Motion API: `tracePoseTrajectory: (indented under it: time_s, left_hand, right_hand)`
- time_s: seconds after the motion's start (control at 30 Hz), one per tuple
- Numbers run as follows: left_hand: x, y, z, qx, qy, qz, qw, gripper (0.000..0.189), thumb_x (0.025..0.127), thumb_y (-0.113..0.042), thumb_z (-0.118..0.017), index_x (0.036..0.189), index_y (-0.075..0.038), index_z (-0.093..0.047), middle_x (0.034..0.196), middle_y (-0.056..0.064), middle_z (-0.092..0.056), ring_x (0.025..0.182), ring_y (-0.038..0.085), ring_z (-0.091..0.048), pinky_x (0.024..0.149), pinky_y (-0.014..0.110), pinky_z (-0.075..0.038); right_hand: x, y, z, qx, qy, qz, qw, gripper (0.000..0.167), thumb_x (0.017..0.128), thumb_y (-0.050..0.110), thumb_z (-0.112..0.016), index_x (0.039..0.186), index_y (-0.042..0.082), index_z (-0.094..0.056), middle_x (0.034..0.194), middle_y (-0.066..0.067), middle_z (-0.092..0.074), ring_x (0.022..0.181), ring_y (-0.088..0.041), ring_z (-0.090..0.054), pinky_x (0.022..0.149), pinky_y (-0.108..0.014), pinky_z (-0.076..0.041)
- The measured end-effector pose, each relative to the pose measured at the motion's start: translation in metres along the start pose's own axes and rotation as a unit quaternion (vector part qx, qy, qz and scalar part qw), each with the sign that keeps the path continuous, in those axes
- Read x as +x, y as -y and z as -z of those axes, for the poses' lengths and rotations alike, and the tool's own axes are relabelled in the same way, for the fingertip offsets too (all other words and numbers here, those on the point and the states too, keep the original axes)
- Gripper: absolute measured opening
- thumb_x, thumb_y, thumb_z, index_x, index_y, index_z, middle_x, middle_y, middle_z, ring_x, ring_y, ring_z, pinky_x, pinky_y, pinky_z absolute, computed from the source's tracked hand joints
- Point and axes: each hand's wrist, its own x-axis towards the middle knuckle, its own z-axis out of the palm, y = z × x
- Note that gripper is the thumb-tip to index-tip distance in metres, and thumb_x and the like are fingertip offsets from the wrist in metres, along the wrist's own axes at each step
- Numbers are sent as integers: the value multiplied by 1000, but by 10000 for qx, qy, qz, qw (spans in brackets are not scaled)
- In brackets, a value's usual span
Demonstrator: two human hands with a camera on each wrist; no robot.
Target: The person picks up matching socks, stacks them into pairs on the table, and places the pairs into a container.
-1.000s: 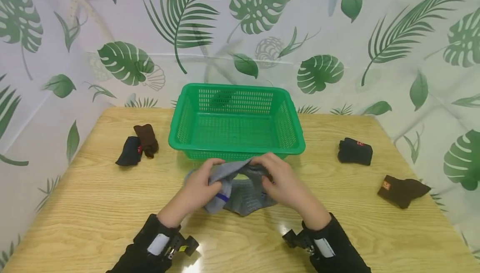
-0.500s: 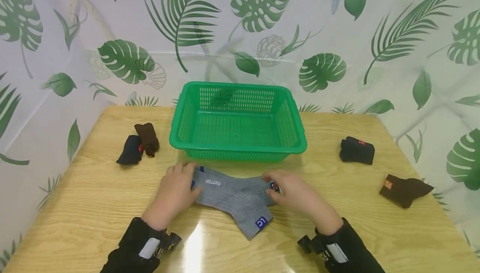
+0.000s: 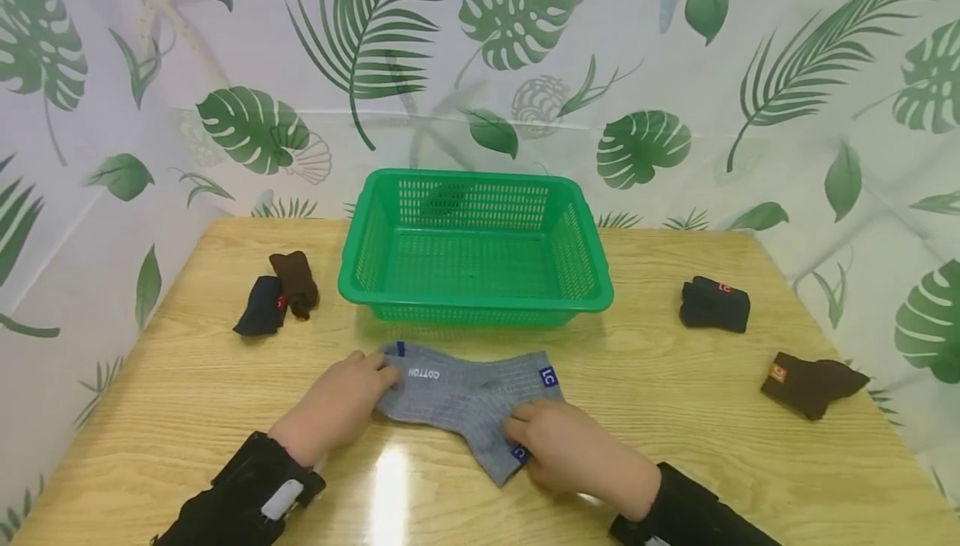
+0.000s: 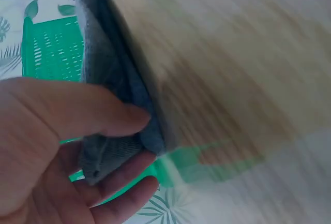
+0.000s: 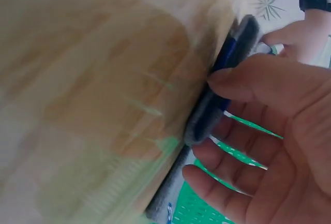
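— What's on the worktop [image 3: 675, 413] from where you stand?

— The biggest thing is the green basket [image 3: 474, 247], at the far middle. Just in front of it lie the grey socks [image 3: 468, 400], crossed one over the other and flat on the wood.

— Any writing on them?

— Yes. "COTTON" in white near the left end, and a small blue tag reading "LC" at the upper right corner. A second blue tag shows at the lower tip, partly covered by fingers, so I can't read it.

— What has changed?

— A second ago the socks were bunched up between both hands, close against the basket. Half a second ago they were already spread out, with the right hand up at the far right end. Now that hand has dropped to the near tip, and the upper "LC" tag is uncovered.

— And the grip?

— The left hand [image 3: 341, 403] pinches the left end of the socks, thumb on top and fingers underneath; its wrist view shows that plainly. The right hand [image 3: 564, 446] pinches the lower tip the same way, thumb over the fabric's edge.

— Anything else lying about?

— A dark sock bundle [image 3: 276, 304] at the left, a black bundle [image 3: 714, 304] at the right, and a brown sock [image 3: 812, 383] with an orange tag nearer the right edge.
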Motion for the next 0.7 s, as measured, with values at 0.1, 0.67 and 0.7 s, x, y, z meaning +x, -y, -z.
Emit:
tracePoseTrajectory:
  time_s: [0.1, 0.67, 0.7]
  left_hand:
    - [3, 5, 1, -229, -66, 209, 9995, 30, 77, 10, -68, 98, -12, -71, 94, 4, -66, 82, 24, -62, 70, 36, -53]
    - [-11, 22, 43, -2389, -954, 1110, 9600, 14, 95, -15, -62, 106, -8, -67, 86, 0, -66, 72, 15, -57, 62, 33, -47]
    - [-10, 22, 42, -2487, -973, 1162, 9567, 14, 96, -16, -61, 105, -8, -66, 84, 0, -65, 70, 14, -55, 62, 32, -45]
  right_hand:
    - [2, -1, -2, -137, -112, 133, 9998, 21, 67, -2, -64, 78, 15, -59, 74, 8, -49, 66, -7, -46, 58, -23, -41]
    - [-19, -37, 38, 2931, -1785, -1500, 9272, 14, 93, 0, -53, 105, 4, -58, 90, -3, -66, 80, -18, -65, 67, -33, -53]
    - [-18, -39, 38, 3241, -1833, -1658, 9132, 15, 94, -1, -52, 108, 1, -56, 86, -3, -65, 77, -18, -65, 66, -33, -54]
